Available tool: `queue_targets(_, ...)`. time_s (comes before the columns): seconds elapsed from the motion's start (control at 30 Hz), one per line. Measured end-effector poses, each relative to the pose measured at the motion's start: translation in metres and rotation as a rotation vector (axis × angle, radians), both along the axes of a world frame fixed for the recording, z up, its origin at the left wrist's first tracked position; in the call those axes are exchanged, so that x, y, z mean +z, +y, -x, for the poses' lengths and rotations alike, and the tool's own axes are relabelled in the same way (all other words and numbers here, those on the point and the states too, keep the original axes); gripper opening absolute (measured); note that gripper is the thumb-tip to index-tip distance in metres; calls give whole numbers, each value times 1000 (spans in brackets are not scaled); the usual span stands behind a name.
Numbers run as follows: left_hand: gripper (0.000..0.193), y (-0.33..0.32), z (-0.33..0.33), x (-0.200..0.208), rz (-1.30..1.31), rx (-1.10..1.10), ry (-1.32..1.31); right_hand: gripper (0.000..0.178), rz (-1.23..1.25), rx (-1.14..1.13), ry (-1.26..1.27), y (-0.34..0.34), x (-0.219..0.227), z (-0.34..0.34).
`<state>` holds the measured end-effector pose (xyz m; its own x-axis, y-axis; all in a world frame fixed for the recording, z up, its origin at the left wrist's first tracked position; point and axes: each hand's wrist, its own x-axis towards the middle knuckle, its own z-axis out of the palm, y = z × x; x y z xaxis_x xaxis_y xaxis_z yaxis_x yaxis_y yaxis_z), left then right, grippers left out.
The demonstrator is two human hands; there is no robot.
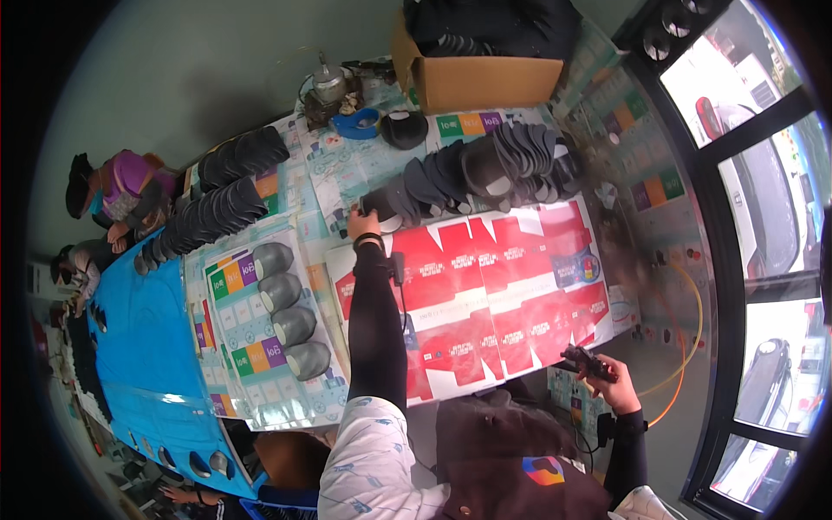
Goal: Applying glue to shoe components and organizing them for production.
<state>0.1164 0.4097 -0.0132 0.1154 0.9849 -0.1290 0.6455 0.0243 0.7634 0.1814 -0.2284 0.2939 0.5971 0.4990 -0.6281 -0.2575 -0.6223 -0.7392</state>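
In the head view, my left hand (364,224) has its fingers at the end cup (383,205) of the dark row (445,176), beyond the red sheet (416,270); I can't tell whether they pinch it. My right hand (620,387) is wrapped around a black tool (591,364) by the table's (322,184) near right corner. A sideways tug could topple the row; a low swing could knock the tool against the edge. Patterned covering; blue cloth (143,338) left, windows (774,208) right.
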Motion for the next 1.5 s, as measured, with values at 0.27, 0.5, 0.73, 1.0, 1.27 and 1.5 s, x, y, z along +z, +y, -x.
queue_targets(0.27,26,-139,89,180,101,-623,-440,40,-79,64,-144,-11,-40,-41)
queue_targets(0.5,26,-338,57,374,130,-1359,-332,51,-713,243,54,74,23,-41)
queue_targets(0.73,25,-418,48,365,-21,-1213,-384,55,-752,415,-28,30,50,-42)
queue_targets(1.0,51,-482,44,332,368,-237,-810,45,-623,100,-554,13,21,-44)
queue_targets(1.27,40,-486,55,356,852,-309,-1119,30,-731,156,-160,-20,44,-75)
queue_targets(1.5,76,-500,58,395,867,-301,-1146,39,-654,-54,60,-48,29,-121)
